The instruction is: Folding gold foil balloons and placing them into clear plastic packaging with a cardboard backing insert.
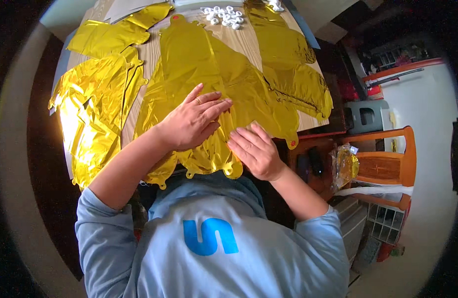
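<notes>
Found gold foil sheet point(209, 64) spread on wood-grain tabletop point(246, 40), lobed near edge just beside blue shirt point(154, 248). Noted left hand point(192, 121) on sheet, fingers slightly apart; right hand point(256, 151) at near margin, fingers together, unable to discern any pinch beneath. Observed narrow wood strips between sheet and flanking foils point(288, 47).

white glare on left foil point(93, 110); dim, bowed edges

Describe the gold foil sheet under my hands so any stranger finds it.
At the near side of the pale wooden table, find the bare left hand and right hand. Beneath them spreads the shiny gold foil sheet, narrowing toward the far end. Unlike the left gold foil and right gold foil, it shows red dots at two corners.
</notes>
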`<state>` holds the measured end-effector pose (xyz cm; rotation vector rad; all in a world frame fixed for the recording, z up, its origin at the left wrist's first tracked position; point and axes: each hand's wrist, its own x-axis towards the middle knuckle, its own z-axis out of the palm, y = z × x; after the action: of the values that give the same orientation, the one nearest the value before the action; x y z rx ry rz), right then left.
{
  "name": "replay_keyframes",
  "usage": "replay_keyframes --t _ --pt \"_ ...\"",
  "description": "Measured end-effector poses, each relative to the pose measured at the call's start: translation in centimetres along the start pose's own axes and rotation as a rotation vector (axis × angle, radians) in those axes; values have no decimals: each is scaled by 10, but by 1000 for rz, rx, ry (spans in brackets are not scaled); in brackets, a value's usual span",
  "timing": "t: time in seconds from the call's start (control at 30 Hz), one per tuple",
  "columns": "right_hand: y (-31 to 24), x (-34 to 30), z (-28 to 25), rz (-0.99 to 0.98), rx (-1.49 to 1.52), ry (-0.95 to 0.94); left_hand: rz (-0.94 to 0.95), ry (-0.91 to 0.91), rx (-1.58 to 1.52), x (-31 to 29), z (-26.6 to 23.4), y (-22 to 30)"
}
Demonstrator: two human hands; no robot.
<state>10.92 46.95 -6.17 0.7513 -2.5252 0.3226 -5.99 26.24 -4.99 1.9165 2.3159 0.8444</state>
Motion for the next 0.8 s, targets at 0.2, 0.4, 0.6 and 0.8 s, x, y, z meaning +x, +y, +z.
replay_keyframes --t 0.2,0.4,0.6,0.8 --pt "-8 -8 0 35 21 -2 -4 21 6 0 -1 1" --pt "-2 6 -19 -16 43 -92 -23 79 -221 3 -6 -9" --pt "6 32 -45 43 245 -293 -112 229 95 10 -26 -38" --pt "84 98 -41 531 603 -208 -155 207 124 2 -13 -51"
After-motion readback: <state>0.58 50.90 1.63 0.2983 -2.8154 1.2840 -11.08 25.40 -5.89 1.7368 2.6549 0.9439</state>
